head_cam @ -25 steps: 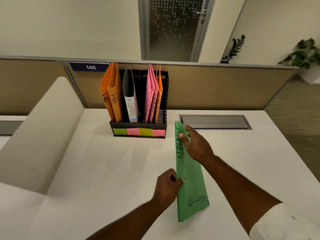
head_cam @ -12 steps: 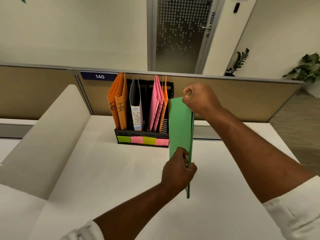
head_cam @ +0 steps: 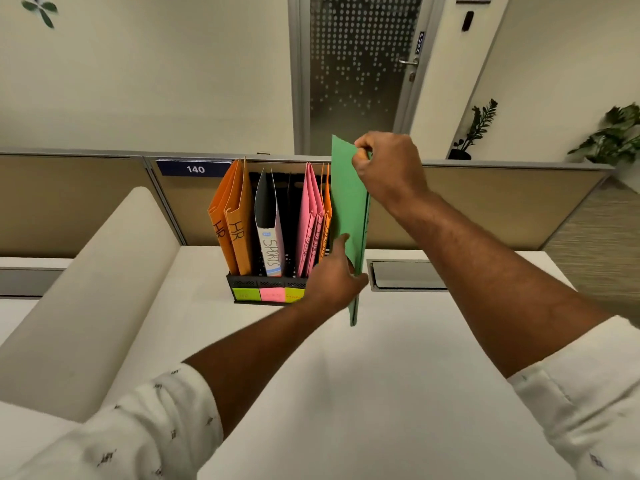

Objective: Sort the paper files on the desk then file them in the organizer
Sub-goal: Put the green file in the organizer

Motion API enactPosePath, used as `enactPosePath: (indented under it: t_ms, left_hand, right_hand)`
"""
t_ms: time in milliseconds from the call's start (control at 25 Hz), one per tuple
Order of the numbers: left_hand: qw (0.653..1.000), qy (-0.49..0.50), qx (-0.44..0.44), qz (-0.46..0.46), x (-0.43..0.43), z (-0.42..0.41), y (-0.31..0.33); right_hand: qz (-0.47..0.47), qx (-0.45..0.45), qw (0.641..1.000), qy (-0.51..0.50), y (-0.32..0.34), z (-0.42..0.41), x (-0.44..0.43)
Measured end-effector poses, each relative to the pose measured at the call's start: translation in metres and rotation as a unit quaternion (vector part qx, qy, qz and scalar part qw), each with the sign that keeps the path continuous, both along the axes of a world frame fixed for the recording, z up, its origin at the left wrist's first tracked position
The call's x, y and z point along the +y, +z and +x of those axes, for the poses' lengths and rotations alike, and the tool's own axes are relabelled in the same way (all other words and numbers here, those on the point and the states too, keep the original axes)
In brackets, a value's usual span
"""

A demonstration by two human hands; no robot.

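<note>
Hands hold a green file (head_cam: 348, 209) upright at centre frame, right hand (head_cam: 388, 168) pinching its top edge, left hand (head_cam: 332, 282) clamping thumb and fingers on its lower part, just right of the black organizer (head_cam: 263, 284), seemingly beside its rightmost slot.

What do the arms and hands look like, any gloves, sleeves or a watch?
Both hands are bare: no gloves, rings or watch show on the left hand or the right hand. The left sleeve and right sleeve are white cloth scattered with small dark printed motifs; they end well short of the wrists, leaving the forearms uncovered.
</note>
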State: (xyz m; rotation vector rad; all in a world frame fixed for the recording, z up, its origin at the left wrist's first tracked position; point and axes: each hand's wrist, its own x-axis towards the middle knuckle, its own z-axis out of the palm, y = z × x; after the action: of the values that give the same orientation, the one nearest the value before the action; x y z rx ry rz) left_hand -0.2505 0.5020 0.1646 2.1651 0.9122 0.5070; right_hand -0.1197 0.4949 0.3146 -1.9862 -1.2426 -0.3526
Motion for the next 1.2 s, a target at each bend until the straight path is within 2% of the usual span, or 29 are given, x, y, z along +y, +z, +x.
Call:
enactPosePath:
  t_ms: [240,520,800,1200]
  left_hand:
    - [0.998,0.043,0.02,0.039,0.062,0.018,-0.001]
    - [0.997,0.015,0.046,0.064,0.071,0.028,-0.015]
    - [0.996,0.031,0.006,0.088,0.084,0.037,-0.019]
    - [0.998,0.02,-0.008,0.059,0.095,0.048,-0.02]
  right_hand:
    - [-0.003,0.017,1.0,-0.007,-0.025,0.007,0.028]
    - [-0.012,0.056,0.998,-0.013,-0.054,0.004,0.039]
    - [-0.135,0.066,0.989,-0.004,-0.06,-0.004,0.034]
    - [-0.098,0.054,0.994,-0.012,-0.06,-0.001,0.045]
